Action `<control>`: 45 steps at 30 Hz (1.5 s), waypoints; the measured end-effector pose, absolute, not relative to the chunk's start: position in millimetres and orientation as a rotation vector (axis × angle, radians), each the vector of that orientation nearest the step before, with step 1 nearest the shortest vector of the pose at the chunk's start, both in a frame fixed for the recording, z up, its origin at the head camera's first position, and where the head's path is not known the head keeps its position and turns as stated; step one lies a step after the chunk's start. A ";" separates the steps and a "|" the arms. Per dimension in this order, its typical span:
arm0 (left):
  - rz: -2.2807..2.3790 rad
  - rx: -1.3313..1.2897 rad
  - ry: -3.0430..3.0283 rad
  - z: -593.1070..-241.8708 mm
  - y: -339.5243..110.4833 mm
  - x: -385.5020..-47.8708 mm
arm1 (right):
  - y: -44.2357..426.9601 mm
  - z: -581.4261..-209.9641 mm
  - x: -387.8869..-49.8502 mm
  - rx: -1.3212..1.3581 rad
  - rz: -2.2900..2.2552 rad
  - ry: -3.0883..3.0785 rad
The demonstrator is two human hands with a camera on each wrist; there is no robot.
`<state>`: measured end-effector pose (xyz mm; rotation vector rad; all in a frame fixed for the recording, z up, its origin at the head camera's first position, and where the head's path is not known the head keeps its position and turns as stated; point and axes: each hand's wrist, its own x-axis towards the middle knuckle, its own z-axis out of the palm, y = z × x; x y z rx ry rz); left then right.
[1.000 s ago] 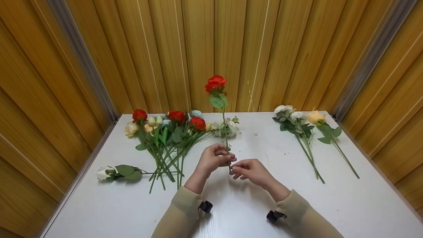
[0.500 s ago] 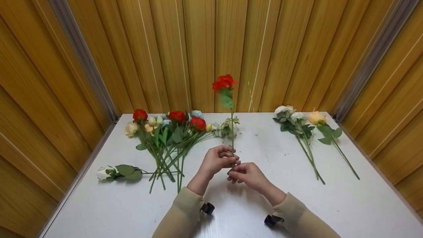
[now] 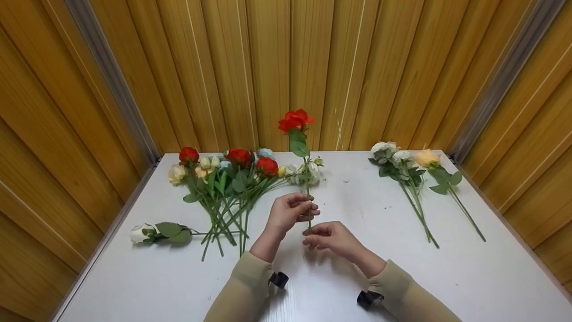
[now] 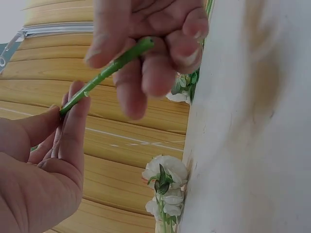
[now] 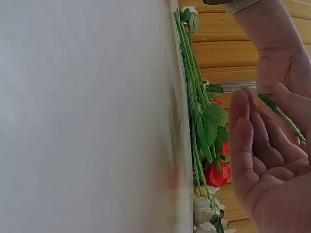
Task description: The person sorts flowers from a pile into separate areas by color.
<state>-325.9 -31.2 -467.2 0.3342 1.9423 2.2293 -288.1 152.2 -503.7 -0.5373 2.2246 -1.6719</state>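
A red rose (image 3: 296,120) stands nearly upright above the table, its green stem (image 4: 102,75) pinched by my left hand (image 3: 286,214), also seen at the lower left of the left wrist view (image 4: 48,179). Below that grip is my right hand (image 3: 337,241), its thumb and fingers spread around the stem's cut lower end. In the right wrist view, the right hand's relaxed fingers (image 5: 243,145) lie beside the green stem tip (image 5: 272,107), with no closed grip on it.
On the white table (image 3: 339,286), a mixed pile with red roses (image 3: 239,157) and crossed stems lies left, a white rose (image 3: 142,234) nearer the left edge. White flowers (image 3: 384,152) and a peach rose (image 3: 427,158) lie right. Wood-patterned panels surround the table.
Over the last half second, the rose and my left hand have shifted left, and the bloom sits lower. My right hand's fingers have parted around the stem's lower end.
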 end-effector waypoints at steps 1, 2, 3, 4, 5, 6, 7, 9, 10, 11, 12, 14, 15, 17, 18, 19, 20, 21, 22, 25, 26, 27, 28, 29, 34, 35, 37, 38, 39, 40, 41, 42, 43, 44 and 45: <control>2.216 0.340 1.956 -468.2 -30.1 -325.6 | 152.3 -503.7 -288.5 -0.517 -1.723 2.221; 2.204 0.349 1.969 -469.2 -29.0 -325.1 | 152.3 -503.8 -288.8 -0.504 -1.768 2.222; 2.196 0.357 1.978 -470.1 -27.7 -324.5 | 152.1 -503.7 -289.2 -0.489 -1.803 2.226; 2.190 0.363 1.989 -471.0 -26.6 -323.9 | 151.9 -503.5 -289.3 -0.474 -1.838 2.223; 2.188 0.366 1.993 -471.5 -25.5 -323.3 | 151.5 -503.4 -289.3 -0.459 -1.862 2.224; 2.188 0.374 2.001 -472.4 -24.5 -323.1 | 151.2 -503.2 -289.3 -0.446 -1.877 2.229; 2.188 0.378 2.010 -473.1 -23.7 -322.8 | 150.7 -503.0 -289.3 -0.435 -1.886 2.241; 2.196 0.382 2.018 -474.2 -22.6 -323.0 | 150.0 -502.5 -289.1 -0.424 -1.897 2.257; 2.196 0.383 2.024 -474.8 -22.4 -323.5 | 149.8 -502.4 -289.1 -0.423 -1.900 2.265; 2.194 0.392 2.029 -475.3 -22.5 -323.9 | 149.8 -502.3 -289.0 -0.424 -1.903 2.272; 2.183 0.400 2.041 -475.6 -22.8 -324.4 | 150.0 -502.5 -289.2 -0.428 -1.906 2.274; 2.158 0.411 2.057 -475.7 -24.5 -325.2 | 151.2 -502.7 -289.9 -0.432 -1.915 2.271; 2.136 0.412 2.077 -475.4 -25.9 -325.7 | 152.3 -502.8 -290.5 -0.429 -1.917 2.270; 2.083 0.402 2.132 -474.2 -30.1 -327.3 | 155.4 -502.0 -293.1 -0.416 -1.914 2.278; 2.053 0.383 2.168 -473.1 -32.8 -328.4 | 157.6 -501.5 -294.8 -0.405 -1.912 2.286; 2.029 0.360 2.203 -472.1 -35.9 -329.6 | 160.2 -500.9 -296.8 -0.390 -1.908 2.297; 2.003 0.330 2.246 -471.0 -39.4 -331.2 | 163.0 -500.1 -299.0 -0.371 -1.904 2.310; 1.981 0.297 2.288 -469.9 -43.5 -332.9 | 166.2 -499.4 -301.5 -0.351 -1.899 2.323; 1.964 0.265 2.328 -469.1 -47.8 -335.0 | 169.7 -498.8 -304.0 -0.332 -1.891 2.339; 1.931 0.155 2.442 -467.7 -62.8 -341.5 | 181.1 -498.0 -312.3 -0.272 -1.868 2.384; 1.918 0.119 2.487 -467.9 -68.3 -343.8 | 185.1 -498.0 -315.1 -0.254 -1.859 2.399; 1.900 0.085 2.538 -468.3 -74.0 -346.0 | 189.2 -498.2 -317.9 -0.236 -1.848 2.416; 1.875 0.054 2.594 -468.7 -80.1 -347.8 | 193.2 -498.4 -320.7 -0.218 -1.842 2.426; 1.848 0.025 2.655 -469.8 -86.5 -349.7 | 197.1 -498.5 -323.2 -0.195 -1.840 2.430; 1.708 -0.119 2.877 -475.8 -118.7 -355.5 | 216.2 -497.8 -333.6 -0.086 -1.822 2.451; 1.687 -0.146 2.903 -477.4 -124.0 -356.2 | 220.4 -497.7 -335.3 -0.065 -1.815 2.457; 1.631 -0.202 2.946 -480.1 -132.7 -357.3 | 229.7 -498.1 -338.7 -0.033 -1.793 2.472; 1.594 -0.227 2.978 -481.9 -136.6 -358.2 | 234.5 -498.6 -340.3 -0.017 -1.780 2.477; 1.548 -0.263 3.009 -483.6 -139.4 -358.9 | 239.3 -499.4 -341.9 0.001 -1.777 2.473; 1.498 -0.297 3.038 -485.0 -141.7 -359.6 | 243.9 -500.3 -343.3 0.024 -1.773 2.466; 1.447 -0.326 3.050 -486.5 -143.6 -360.2 | 248.3 -501.5 -344.7 0.049 -1.778 2.452; 1.388 -0.354 3.065 -487.7 -145.4 -360.8 | 252.3 -502.7 -346.0 0.074 -1.782 2.435; 1.330 -0.380 3.073 -488.8 -147.0 -361.3 | 255.9 -503.9 -347.1 0.092 -1.780 2.419; 1.262 -0.399 3.083 -489.8 -148.5 -361.8 | 259.0 -505.1 -348.1 0.120 -1.778 2.403; 1.198 -0.413 3.083 -490.5 -149.7 -362.1 | 261.7 -506.4 -349.1 0.155 -1.779 2.382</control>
